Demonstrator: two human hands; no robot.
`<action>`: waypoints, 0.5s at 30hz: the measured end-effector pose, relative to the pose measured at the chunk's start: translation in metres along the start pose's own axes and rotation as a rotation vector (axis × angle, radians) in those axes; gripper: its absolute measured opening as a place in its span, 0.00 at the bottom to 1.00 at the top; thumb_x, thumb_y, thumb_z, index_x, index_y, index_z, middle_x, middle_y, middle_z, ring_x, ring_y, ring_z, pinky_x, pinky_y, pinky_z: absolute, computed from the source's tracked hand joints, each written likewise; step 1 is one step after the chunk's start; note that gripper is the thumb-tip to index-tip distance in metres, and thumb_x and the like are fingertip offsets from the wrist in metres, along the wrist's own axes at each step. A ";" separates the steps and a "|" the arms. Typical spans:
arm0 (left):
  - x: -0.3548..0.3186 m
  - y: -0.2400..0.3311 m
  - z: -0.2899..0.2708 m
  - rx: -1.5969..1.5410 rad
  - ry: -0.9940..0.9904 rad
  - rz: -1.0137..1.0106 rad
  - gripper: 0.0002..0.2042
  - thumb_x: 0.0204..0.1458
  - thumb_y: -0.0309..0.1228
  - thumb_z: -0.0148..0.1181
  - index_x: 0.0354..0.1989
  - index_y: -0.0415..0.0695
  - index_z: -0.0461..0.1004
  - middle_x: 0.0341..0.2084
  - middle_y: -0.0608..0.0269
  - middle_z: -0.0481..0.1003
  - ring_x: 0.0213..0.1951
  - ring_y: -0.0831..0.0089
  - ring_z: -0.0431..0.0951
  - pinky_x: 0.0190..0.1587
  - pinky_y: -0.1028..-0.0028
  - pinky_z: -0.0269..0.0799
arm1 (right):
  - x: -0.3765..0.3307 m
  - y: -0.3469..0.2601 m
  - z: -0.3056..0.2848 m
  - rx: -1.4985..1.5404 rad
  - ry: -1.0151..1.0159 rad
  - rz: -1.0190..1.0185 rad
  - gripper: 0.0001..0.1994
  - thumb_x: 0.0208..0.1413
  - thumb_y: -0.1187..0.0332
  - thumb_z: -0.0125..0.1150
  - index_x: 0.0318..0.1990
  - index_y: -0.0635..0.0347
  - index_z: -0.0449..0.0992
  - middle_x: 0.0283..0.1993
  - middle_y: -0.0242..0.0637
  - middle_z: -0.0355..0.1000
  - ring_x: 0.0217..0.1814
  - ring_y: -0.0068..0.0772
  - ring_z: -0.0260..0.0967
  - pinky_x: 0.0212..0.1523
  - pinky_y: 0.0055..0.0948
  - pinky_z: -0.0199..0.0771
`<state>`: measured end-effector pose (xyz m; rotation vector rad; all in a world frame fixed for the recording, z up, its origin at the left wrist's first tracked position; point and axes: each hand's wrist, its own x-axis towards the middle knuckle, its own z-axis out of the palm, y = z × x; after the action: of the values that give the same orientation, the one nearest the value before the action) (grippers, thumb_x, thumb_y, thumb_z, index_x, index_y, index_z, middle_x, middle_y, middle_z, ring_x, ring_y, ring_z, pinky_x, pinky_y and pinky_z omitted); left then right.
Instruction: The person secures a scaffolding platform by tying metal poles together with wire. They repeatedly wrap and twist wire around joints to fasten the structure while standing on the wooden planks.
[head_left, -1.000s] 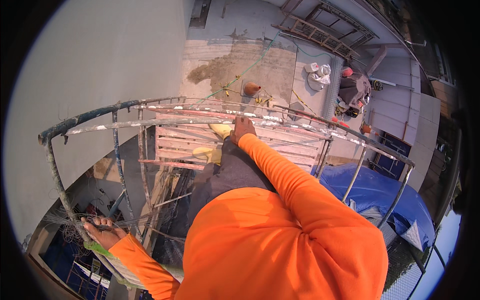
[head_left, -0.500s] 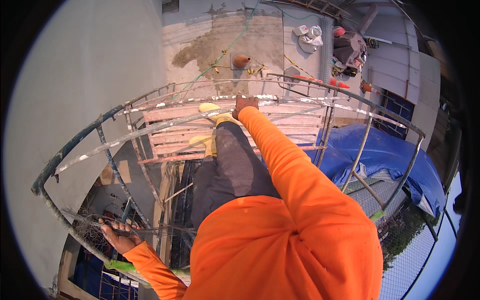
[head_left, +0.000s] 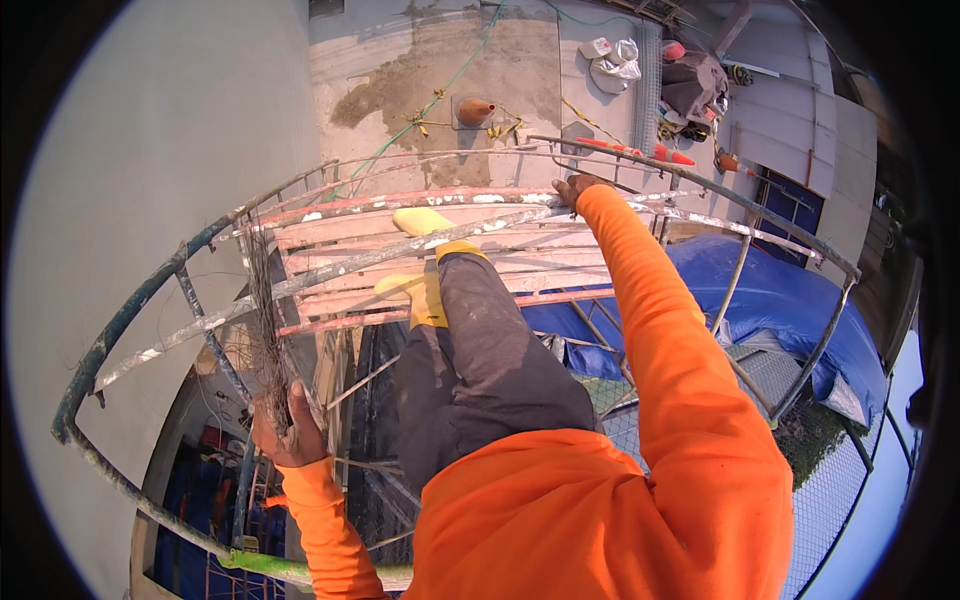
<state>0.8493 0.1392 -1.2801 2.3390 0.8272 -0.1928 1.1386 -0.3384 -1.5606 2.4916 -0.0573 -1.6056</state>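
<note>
My left hand (head_left: pixel 288 430) is closed around a bundle of thin, dark wires (head_left: pixel 264 330). The strands stand nearly upright, with loose ends fanning out above the fist and stray pieces off to the left. Farther forward, my right hand (head_left: pixel 580 188) grips a paint-spotted scaffold pipe (head_left: pixel 480 225) with its arm stretched out. Beneath that rail, my feet in yellow boots (head_left: pixel 428 298) rest on a pinkish slatted platform (head_left: pixel 530 262). Part of the wire's lower end is hidden inside my left hand.
A curved guard rail (head_left: pixel 130 310) rings me, close to a smooth grey wall (head_left: pixel 160 180) on the left. Blue tarpaulin (head_left: pixel 760 295) lies to the right. Far below are an orange cone (head_left: pixel 474 111), white sacks (head_left: pixel 615 70) and a green hose (head_left: pixel 465 68). Openings drop away beneath the frame.
My left hand has moved forward and right, swinging the wire bundle from lying sideways to upright. My right hand has slid rightward along the pipe, and my body has shifted slightly right.
</note>
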 end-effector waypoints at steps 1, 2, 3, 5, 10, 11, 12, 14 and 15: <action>0.024 0.004 0.027 -0.034 -0.016 0.145 0.15 0.62 0.33 0.64 0.52 0.34 0.78 0.45 0.50 0.80 0.44 0.59 0.80 0.49 0.66 0.74 | -0.008 0.011 0.005 0.002 0.021 0.009 0.33 0.68 0.38 0.39 0.57 0.55 0.80 0.59 0.51 0.76 0.64 0.55 0.72 0.65 0.49 0.69; 0.048 0.008 0.055 -0.076 -0.022 0.262 0.15 0.62 0.33 0.64 0.51 0.34 0.78 0.45 0.46 0.80 0.45 0.56 0.80 0.50 0.65 0.74 | -0.017 0.021 0.009 0.010 0.049 0.001 0.33 0.69 0.37 0.37 0.55 0.54 0.80 0.58 0.52 0.77 0.62 0.56 0.73 0.64 0.50 0.69; 0.070 0.015 0.085 -0.009 -0.010 0.330 0.14 0.62 0.33 0.62 0.51 0.36 0.78 0.43 0.47 0.81 0.44 0.53 0.81 0.54 0.61 0.71 | -0.020 0.024 0.012 -0.004 0.078 0.047 0.34 0.69 0.36 0.35 0.54 0.54 0.80 0.57 0.53 0.77 0.60 0.57 0.74 0.64 0.51 0.69; 0.106 0.027 0.136 0.109 0.013 0.457 0.14 0.63 0.35 0.59 0.51 0.40 0.78 0.40 0.48 0.82 0.42 0.49 0.81 0.60 0.55 0.64 | -0.026 0.029 0.019 0.022 0.191 0.005 0.34 0.69 0.37 0.36 0.50 0.55 0.82 0.52 0.51 0.80 0.57 0.55 0.76 0.60 0.50 0.72; 0.116 0.033 0.169 0.357 -0.140 0.328 0.13 0.63 0.38 0.57 0.50 0.45 0.77 0.32 0.50 0.82 0.35 0.50 0.80 0.61 0.52 0.59 | -0.018 0.029 0.023 0.016 0.328 0.033 0.30 0.68 0.42 0.40 0.42 0.54 0.86 0.42 0.50 0.82 0.47 0.55 0.80 0.50 0.50 0.77; 0.114 0.032 0.168 0.343 -0.144 0.355 0.13 0.63 0.38 0.57 0.49 0.45 0.77 0.31 0.50 0.81 0.34 0.50 0.79 0.60 0.52 0.60 | -0.017 0.029 0.023 0.029 0.347 0.016 0.29 0.68 0.42 0.40 0.42 0.54 0.86 0.41 0.50 0.82 0.45 0.55 0.80 0.49 0.50 0.77; 0.112 0.030 0.167 0.328 -0.124 0.378 0.12 0.62 0.38 0.58 0.49 0.45 0.76 0.29 0.51 0.81 0.33 0.49 0.79 0.59 0.53 0.60 | -0.015 0.029 0.022 0.038 0.370 0.012 0.29 0.68 0.43 0.41 0.41 0.53 0.86 0.39 0.50 0.82 0.44 0.55 0.80 0.48 0.50 0.78; 0.110 0.030 0.167 0.379 -0.153 0.344 0.12 0.62 0.37 0.58 0.48 0.45 0.76 0.29 0.51 0.80 0.32 0.49 0.78 0.58 0.54 0.60 | -0.014 0.030 0.022 0.048 0.414 0.004 0.28 0.68 0.44 0.42 0.40 0.53 0.86 0.37 0.49 0.82 0.42 0.55 0.80 0.47 0.50 0.78; 0.110 0.030 0.168 0.405 -0.156 0.333 0.11 0.62 0.37 0.58 0.47 0.45 0.76 0.29 0.50 0.80 0.32 0.49 0.78 0.57 0.54 0.61 | -0.013 0.030 0.022 0.043 0.424 0.003 0.27 0.67 0.45 0.42 0.39 0.53 0.86 0.36 0.49 0.82 0.42 0.55 0.80 0.47 0.50 0.78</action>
<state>0.9668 0.0742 -1.4324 2.7532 0.3344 -0.4248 1.1150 -0.3689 -1.5525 2.8038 -0.0385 -1.0528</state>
